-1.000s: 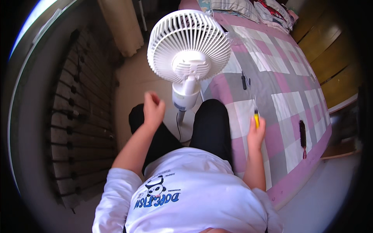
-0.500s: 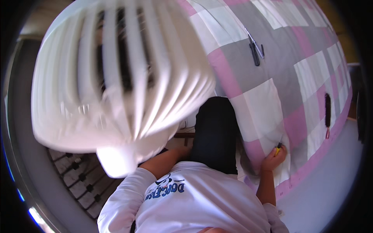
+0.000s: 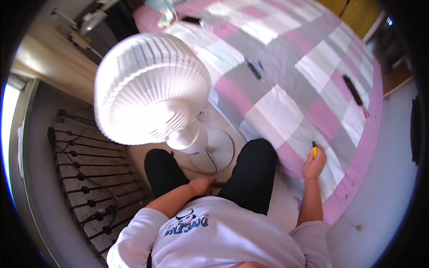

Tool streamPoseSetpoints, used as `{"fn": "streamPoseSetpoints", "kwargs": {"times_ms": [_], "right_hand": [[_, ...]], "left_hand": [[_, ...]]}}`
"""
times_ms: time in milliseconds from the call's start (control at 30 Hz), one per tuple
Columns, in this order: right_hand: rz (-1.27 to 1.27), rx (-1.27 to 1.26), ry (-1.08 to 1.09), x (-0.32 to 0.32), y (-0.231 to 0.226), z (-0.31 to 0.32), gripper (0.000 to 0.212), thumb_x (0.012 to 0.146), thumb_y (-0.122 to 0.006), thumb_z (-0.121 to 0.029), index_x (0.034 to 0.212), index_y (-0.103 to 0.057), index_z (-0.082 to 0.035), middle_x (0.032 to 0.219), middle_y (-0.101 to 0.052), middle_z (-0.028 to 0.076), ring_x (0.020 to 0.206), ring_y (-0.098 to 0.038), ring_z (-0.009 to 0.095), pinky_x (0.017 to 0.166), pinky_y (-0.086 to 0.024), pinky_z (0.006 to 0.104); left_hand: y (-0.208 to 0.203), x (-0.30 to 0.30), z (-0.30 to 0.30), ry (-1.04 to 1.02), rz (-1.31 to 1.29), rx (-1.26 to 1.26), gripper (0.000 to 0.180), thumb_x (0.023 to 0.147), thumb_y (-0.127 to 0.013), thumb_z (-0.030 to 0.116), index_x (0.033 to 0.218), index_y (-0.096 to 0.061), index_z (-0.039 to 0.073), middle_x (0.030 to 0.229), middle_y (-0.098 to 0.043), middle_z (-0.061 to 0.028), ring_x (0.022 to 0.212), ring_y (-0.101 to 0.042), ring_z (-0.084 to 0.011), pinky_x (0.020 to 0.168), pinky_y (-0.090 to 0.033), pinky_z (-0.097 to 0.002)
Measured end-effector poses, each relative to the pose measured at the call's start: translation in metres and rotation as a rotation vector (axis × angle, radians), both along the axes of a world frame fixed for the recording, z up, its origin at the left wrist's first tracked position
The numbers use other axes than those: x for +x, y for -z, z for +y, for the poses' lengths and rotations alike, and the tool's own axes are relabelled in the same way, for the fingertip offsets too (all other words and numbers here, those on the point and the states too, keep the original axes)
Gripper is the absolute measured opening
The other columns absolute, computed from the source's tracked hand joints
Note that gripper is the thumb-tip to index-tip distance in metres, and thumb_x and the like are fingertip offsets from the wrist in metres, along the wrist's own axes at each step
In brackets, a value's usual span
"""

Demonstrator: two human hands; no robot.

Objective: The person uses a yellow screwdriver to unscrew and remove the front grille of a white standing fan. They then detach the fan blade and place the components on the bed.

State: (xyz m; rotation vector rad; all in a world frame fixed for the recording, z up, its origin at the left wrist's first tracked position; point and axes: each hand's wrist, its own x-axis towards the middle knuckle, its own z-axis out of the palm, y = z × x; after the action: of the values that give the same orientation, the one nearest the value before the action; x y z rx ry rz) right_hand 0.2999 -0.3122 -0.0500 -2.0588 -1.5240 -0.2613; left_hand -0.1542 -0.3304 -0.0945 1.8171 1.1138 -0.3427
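Note:
My right hand (image 3: 314,164) is closed around a small yellow tool with a black end (image 3: 314,152), perhaps a screwdriver handle; most of it is hidden in the fist. That hand rests on the near edge of the checked pink, grey and white bedspread (image 3: 286,120). My left hand (image 3: 203,185) lies low between my thighs, its fingers mostly hidden, so I cannot tell if it holds anything. Ahead of my knees, a white pedestal fan (image 3: 147,94) stands with its ribbed grille towards me, on a round white base (image 3: 219,149).
On the bed lie a black-handled tool with a metal part (image 3: 254,68), a dark bristle brush with a red handle (image 3: 356,91) and a dark flat object (image 3: 192,20). To the left is a dark barred rack (image 3: 94,178); a beige curtain (image 3: 53,67) hangs behind it.
The fan's head, which filled the upper left up close, now appears smaller and farther off, showing its base. My view has shifted and takes in more of the bed. Both hands stay put.

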Motion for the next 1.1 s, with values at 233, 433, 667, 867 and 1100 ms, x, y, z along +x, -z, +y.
{"fn": "streamPoseSetpoints", "kwargs": {"times_ms": [233, 433, 667, 867, 1100], "right_hand": [[0.868, 0.077, -0.194, -0.121, -0.026, 0.017, 0.026, 0.097, -0.055, -0.023, 0.109, -0.053, 0.0, 0.105, -0.062, 0.017, 0.094, -0.063, 0.026, 0.079, -0.051, 0.0359], [1.505, -0.054, -0.725, -0.251, -0.119, 0.067, 0.041, 0.101, -0.048, -0.036, 0.122, -0.05, -0.002, 0.125, -0.056, 0.014, 0.112, -0.056, 0.022, 0.091, -0.047, 0.04], [1.499, -0.195, -0.582, -0.288, -0.086, 0.096, 0.043, 0.1, -0.045, -0.043, 0.123, -0.054, -0.008, 0.117, -0.057, 0.004, 0.108, -0.051, 0.014, 0.085, -0.042, 0.0301], [1.705, -0.221, -0.698, -0.306, -0.075, 0.07, 0.043, 0.102, -0.042, -0.042, 0.128, -0.05, -0.009, 0.123, -0.055, 0.002, 0.114, -0.049, 0.014, 0.094, -0.04, 0.0357], [1.308, -0.103, -0.763, -0.301, -0.076, 0.045, 0.032, 0.102, -0.046, -0.032, 0.118, -0.052, -0.005, 0.102, -0.061, 0.003, 0.094, -0.058, 0.014, 0.085, -0.049, 0.0361]], "left_hand": [[-0.122, -0.036, 0.012, -0.965, -0.315, 0.968, 0.034, 0.076, -0.076, 0.018, 0.096, -0.054, 0.003, 0.088, -0.059, -0.0139, 0.085, -0.059, -0.0268, 0.075, -0.049, -0.0365], [-0.153, -0.048, 0.06, -1.04, -0.4, 0.659, 0.083, 0.066, -0.087, 0.025, 0.131, -0.042, 0.0, 0.122, -0.053, -0.0187, 0.114, -0.053, -0.0307, 0.102, -0.042, -0.0383], [-0.111, -0.015, 0.1, -0.836, -0.958, 0.532, 0.111, 0.055, -0.093, 0.024, 0.14, -0.027, -0.001, 0.13, -0.05, -0.0151, 0.122, -0.048, -0.0273, 0.106, -0.038, -0.0368], [-0.109, -0.019, 0.085, -0.903, -0.891, 0.505, 0.106, 0.054, -0.093, 0.021, 0.137, -0.03, 0.0, 0.129, -0.051, -0.0136, 0.121, -0.048, -0.0261, 0.103, -0.04, -0.0379], [-0.124, -0.025, 0.064, -0.862, -0.663, 0.505, 0.107, 0.058, -0.092, 0.025, 0.138, -0.027, -0.001, 0.133, -0.049, -0.0184, 0.125, -0.048, -0.0308, 0.103, -0.04, -0.0407]]}}
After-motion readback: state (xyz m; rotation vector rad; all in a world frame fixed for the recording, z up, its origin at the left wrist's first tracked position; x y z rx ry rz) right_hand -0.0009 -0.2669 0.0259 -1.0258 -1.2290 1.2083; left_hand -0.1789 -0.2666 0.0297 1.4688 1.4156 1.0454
